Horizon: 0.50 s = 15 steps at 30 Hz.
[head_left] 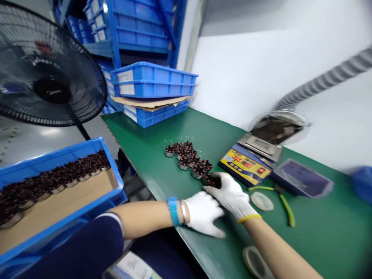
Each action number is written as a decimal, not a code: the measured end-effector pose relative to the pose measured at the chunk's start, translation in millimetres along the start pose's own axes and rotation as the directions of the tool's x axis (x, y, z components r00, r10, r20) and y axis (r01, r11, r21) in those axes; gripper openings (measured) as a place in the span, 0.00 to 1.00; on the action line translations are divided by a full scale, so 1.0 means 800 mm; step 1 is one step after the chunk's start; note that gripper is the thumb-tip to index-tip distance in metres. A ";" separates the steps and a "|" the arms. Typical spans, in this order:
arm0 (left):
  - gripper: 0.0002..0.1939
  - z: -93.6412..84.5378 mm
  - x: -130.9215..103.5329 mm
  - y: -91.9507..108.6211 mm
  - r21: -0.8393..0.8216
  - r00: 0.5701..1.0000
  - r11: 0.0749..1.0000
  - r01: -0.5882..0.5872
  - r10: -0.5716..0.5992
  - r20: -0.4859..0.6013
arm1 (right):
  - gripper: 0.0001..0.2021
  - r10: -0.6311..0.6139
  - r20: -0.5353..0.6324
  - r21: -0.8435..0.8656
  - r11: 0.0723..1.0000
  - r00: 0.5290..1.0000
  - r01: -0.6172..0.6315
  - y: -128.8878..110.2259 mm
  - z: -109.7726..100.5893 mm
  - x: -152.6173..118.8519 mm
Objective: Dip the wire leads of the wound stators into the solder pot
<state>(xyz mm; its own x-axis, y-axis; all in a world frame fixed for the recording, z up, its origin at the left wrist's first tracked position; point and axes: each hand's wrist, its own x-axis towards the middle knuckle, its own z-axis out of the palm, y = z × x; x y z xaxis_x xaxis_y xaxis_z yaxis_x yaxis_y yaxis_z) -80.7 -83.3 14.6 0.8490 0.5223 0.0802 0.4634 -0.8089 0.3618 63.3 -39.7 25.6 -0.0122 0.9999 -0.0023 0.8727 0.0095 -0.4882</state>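
Small round motor parts with dark tops and copper windings (188, 155) stand in a cluster on the green table (162, 178). My right hand (228, 190), in a white glove with a yellow cuff, has its fingers around one such part at the near end of the cluster. Just left of it and lower lies my left hand (204, 214), also gloved in white, its thumb and fingers apart and nothing visible in it. The left fingertips are near the right hand's fingers and partly blurred.
A blue crate (116, 182) with rows of similar parts sits at the left, beneath a fan (52, 91). Stacked blue trays (165, 81) stand at the back. Rightward are a yellow-faced device (244, 166), green-handled cutters (287, 209), a purple tray (302, 178) and small dishes (262, 201).
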 end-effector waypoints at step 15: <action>0.23 -0.025 -0.031 -0.015 0.102 0.878 0.880 0.464 -0.442 -0.185 | 0.21 0.305 -0.539 0.279 0.944 0.785 -0.175 0.134 -0.076 -0.203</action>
<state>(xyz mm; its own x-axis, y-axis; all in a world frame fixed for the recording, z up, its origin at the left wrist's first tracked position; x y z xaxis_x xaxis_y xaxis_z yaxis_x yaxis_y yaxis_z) -112.5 -81.6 26.7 0.4936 0.8658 0.0824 0.8277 -0.4968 0.2610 188.9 -200.5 26.8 0.5195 0.7924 0.3197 0.6896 -0.1680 -0.7044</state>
